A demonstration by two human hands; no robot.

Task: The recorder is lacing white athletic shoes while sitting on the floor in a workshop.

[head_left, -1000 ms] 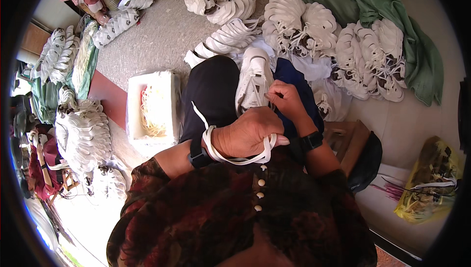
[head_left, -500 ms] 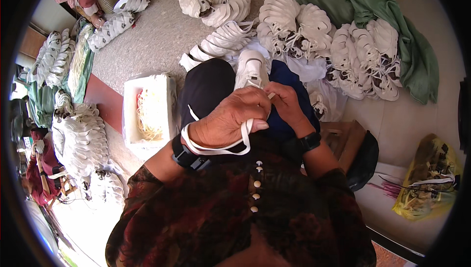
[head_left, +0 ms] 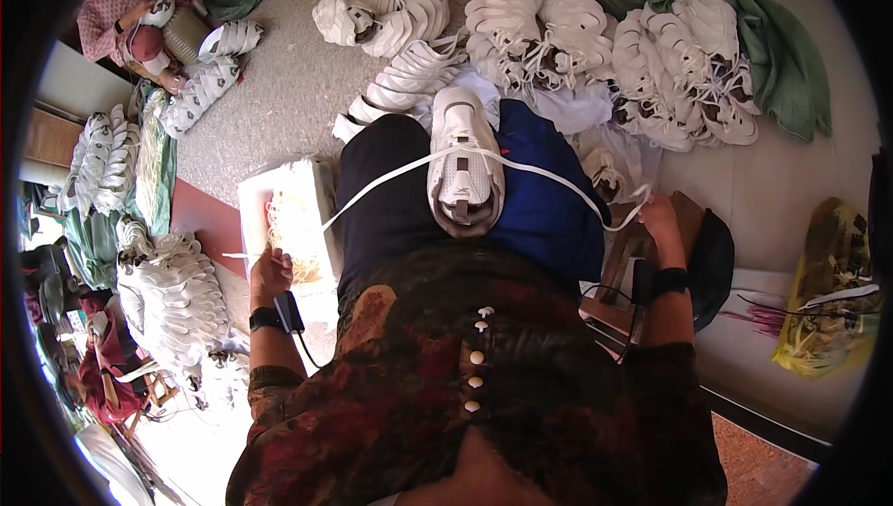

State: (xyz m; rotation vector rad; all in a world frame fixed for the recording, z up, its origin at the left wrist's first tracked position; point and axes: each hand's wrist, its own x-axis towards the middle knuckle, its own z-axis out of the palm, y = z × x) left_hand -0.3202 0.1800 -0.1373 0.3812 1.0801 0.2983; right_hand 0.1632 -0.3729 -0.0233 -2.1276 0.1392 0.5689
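Head view, well to the left of our left grip: a co-worker in red [head_left: 107, 366] is sitting near the glare, and we are struggling to make out what that person is handling. Nearer the grip, a stack of white shoes [head_left: 177, 287] is lying. Our left hand [head_left: 270, 273] is pinching the white lace [head_left: 400, 169], fingers together, and what looks like its tail is poking out left of the grip. Just beyond that grip, a white box [head_left: 322, 192] is holding pale laces [head_left: 282, 213]; against it our lace is disappearing, white on white, so its exact meeting with the fingers is escaping us.

Between the two grips, the white shoe [head_left: 462, 180] is resting between our knees, toe pointing away, the lace crossing its front part. We judge that we are starting to lace it, one length lying out to each side; the next move is probably calling for comparing those lengths, then bringing an end to a hole. The lace holes are looking too small to count, and the sole is hiding underneath.

Our right hand [head_left: 660, 218] is clamping the lace at the fingertips, slack curling just left of the grip. Farther right, a yellow bag [head_left: 823, 292] is running into the dark rim.
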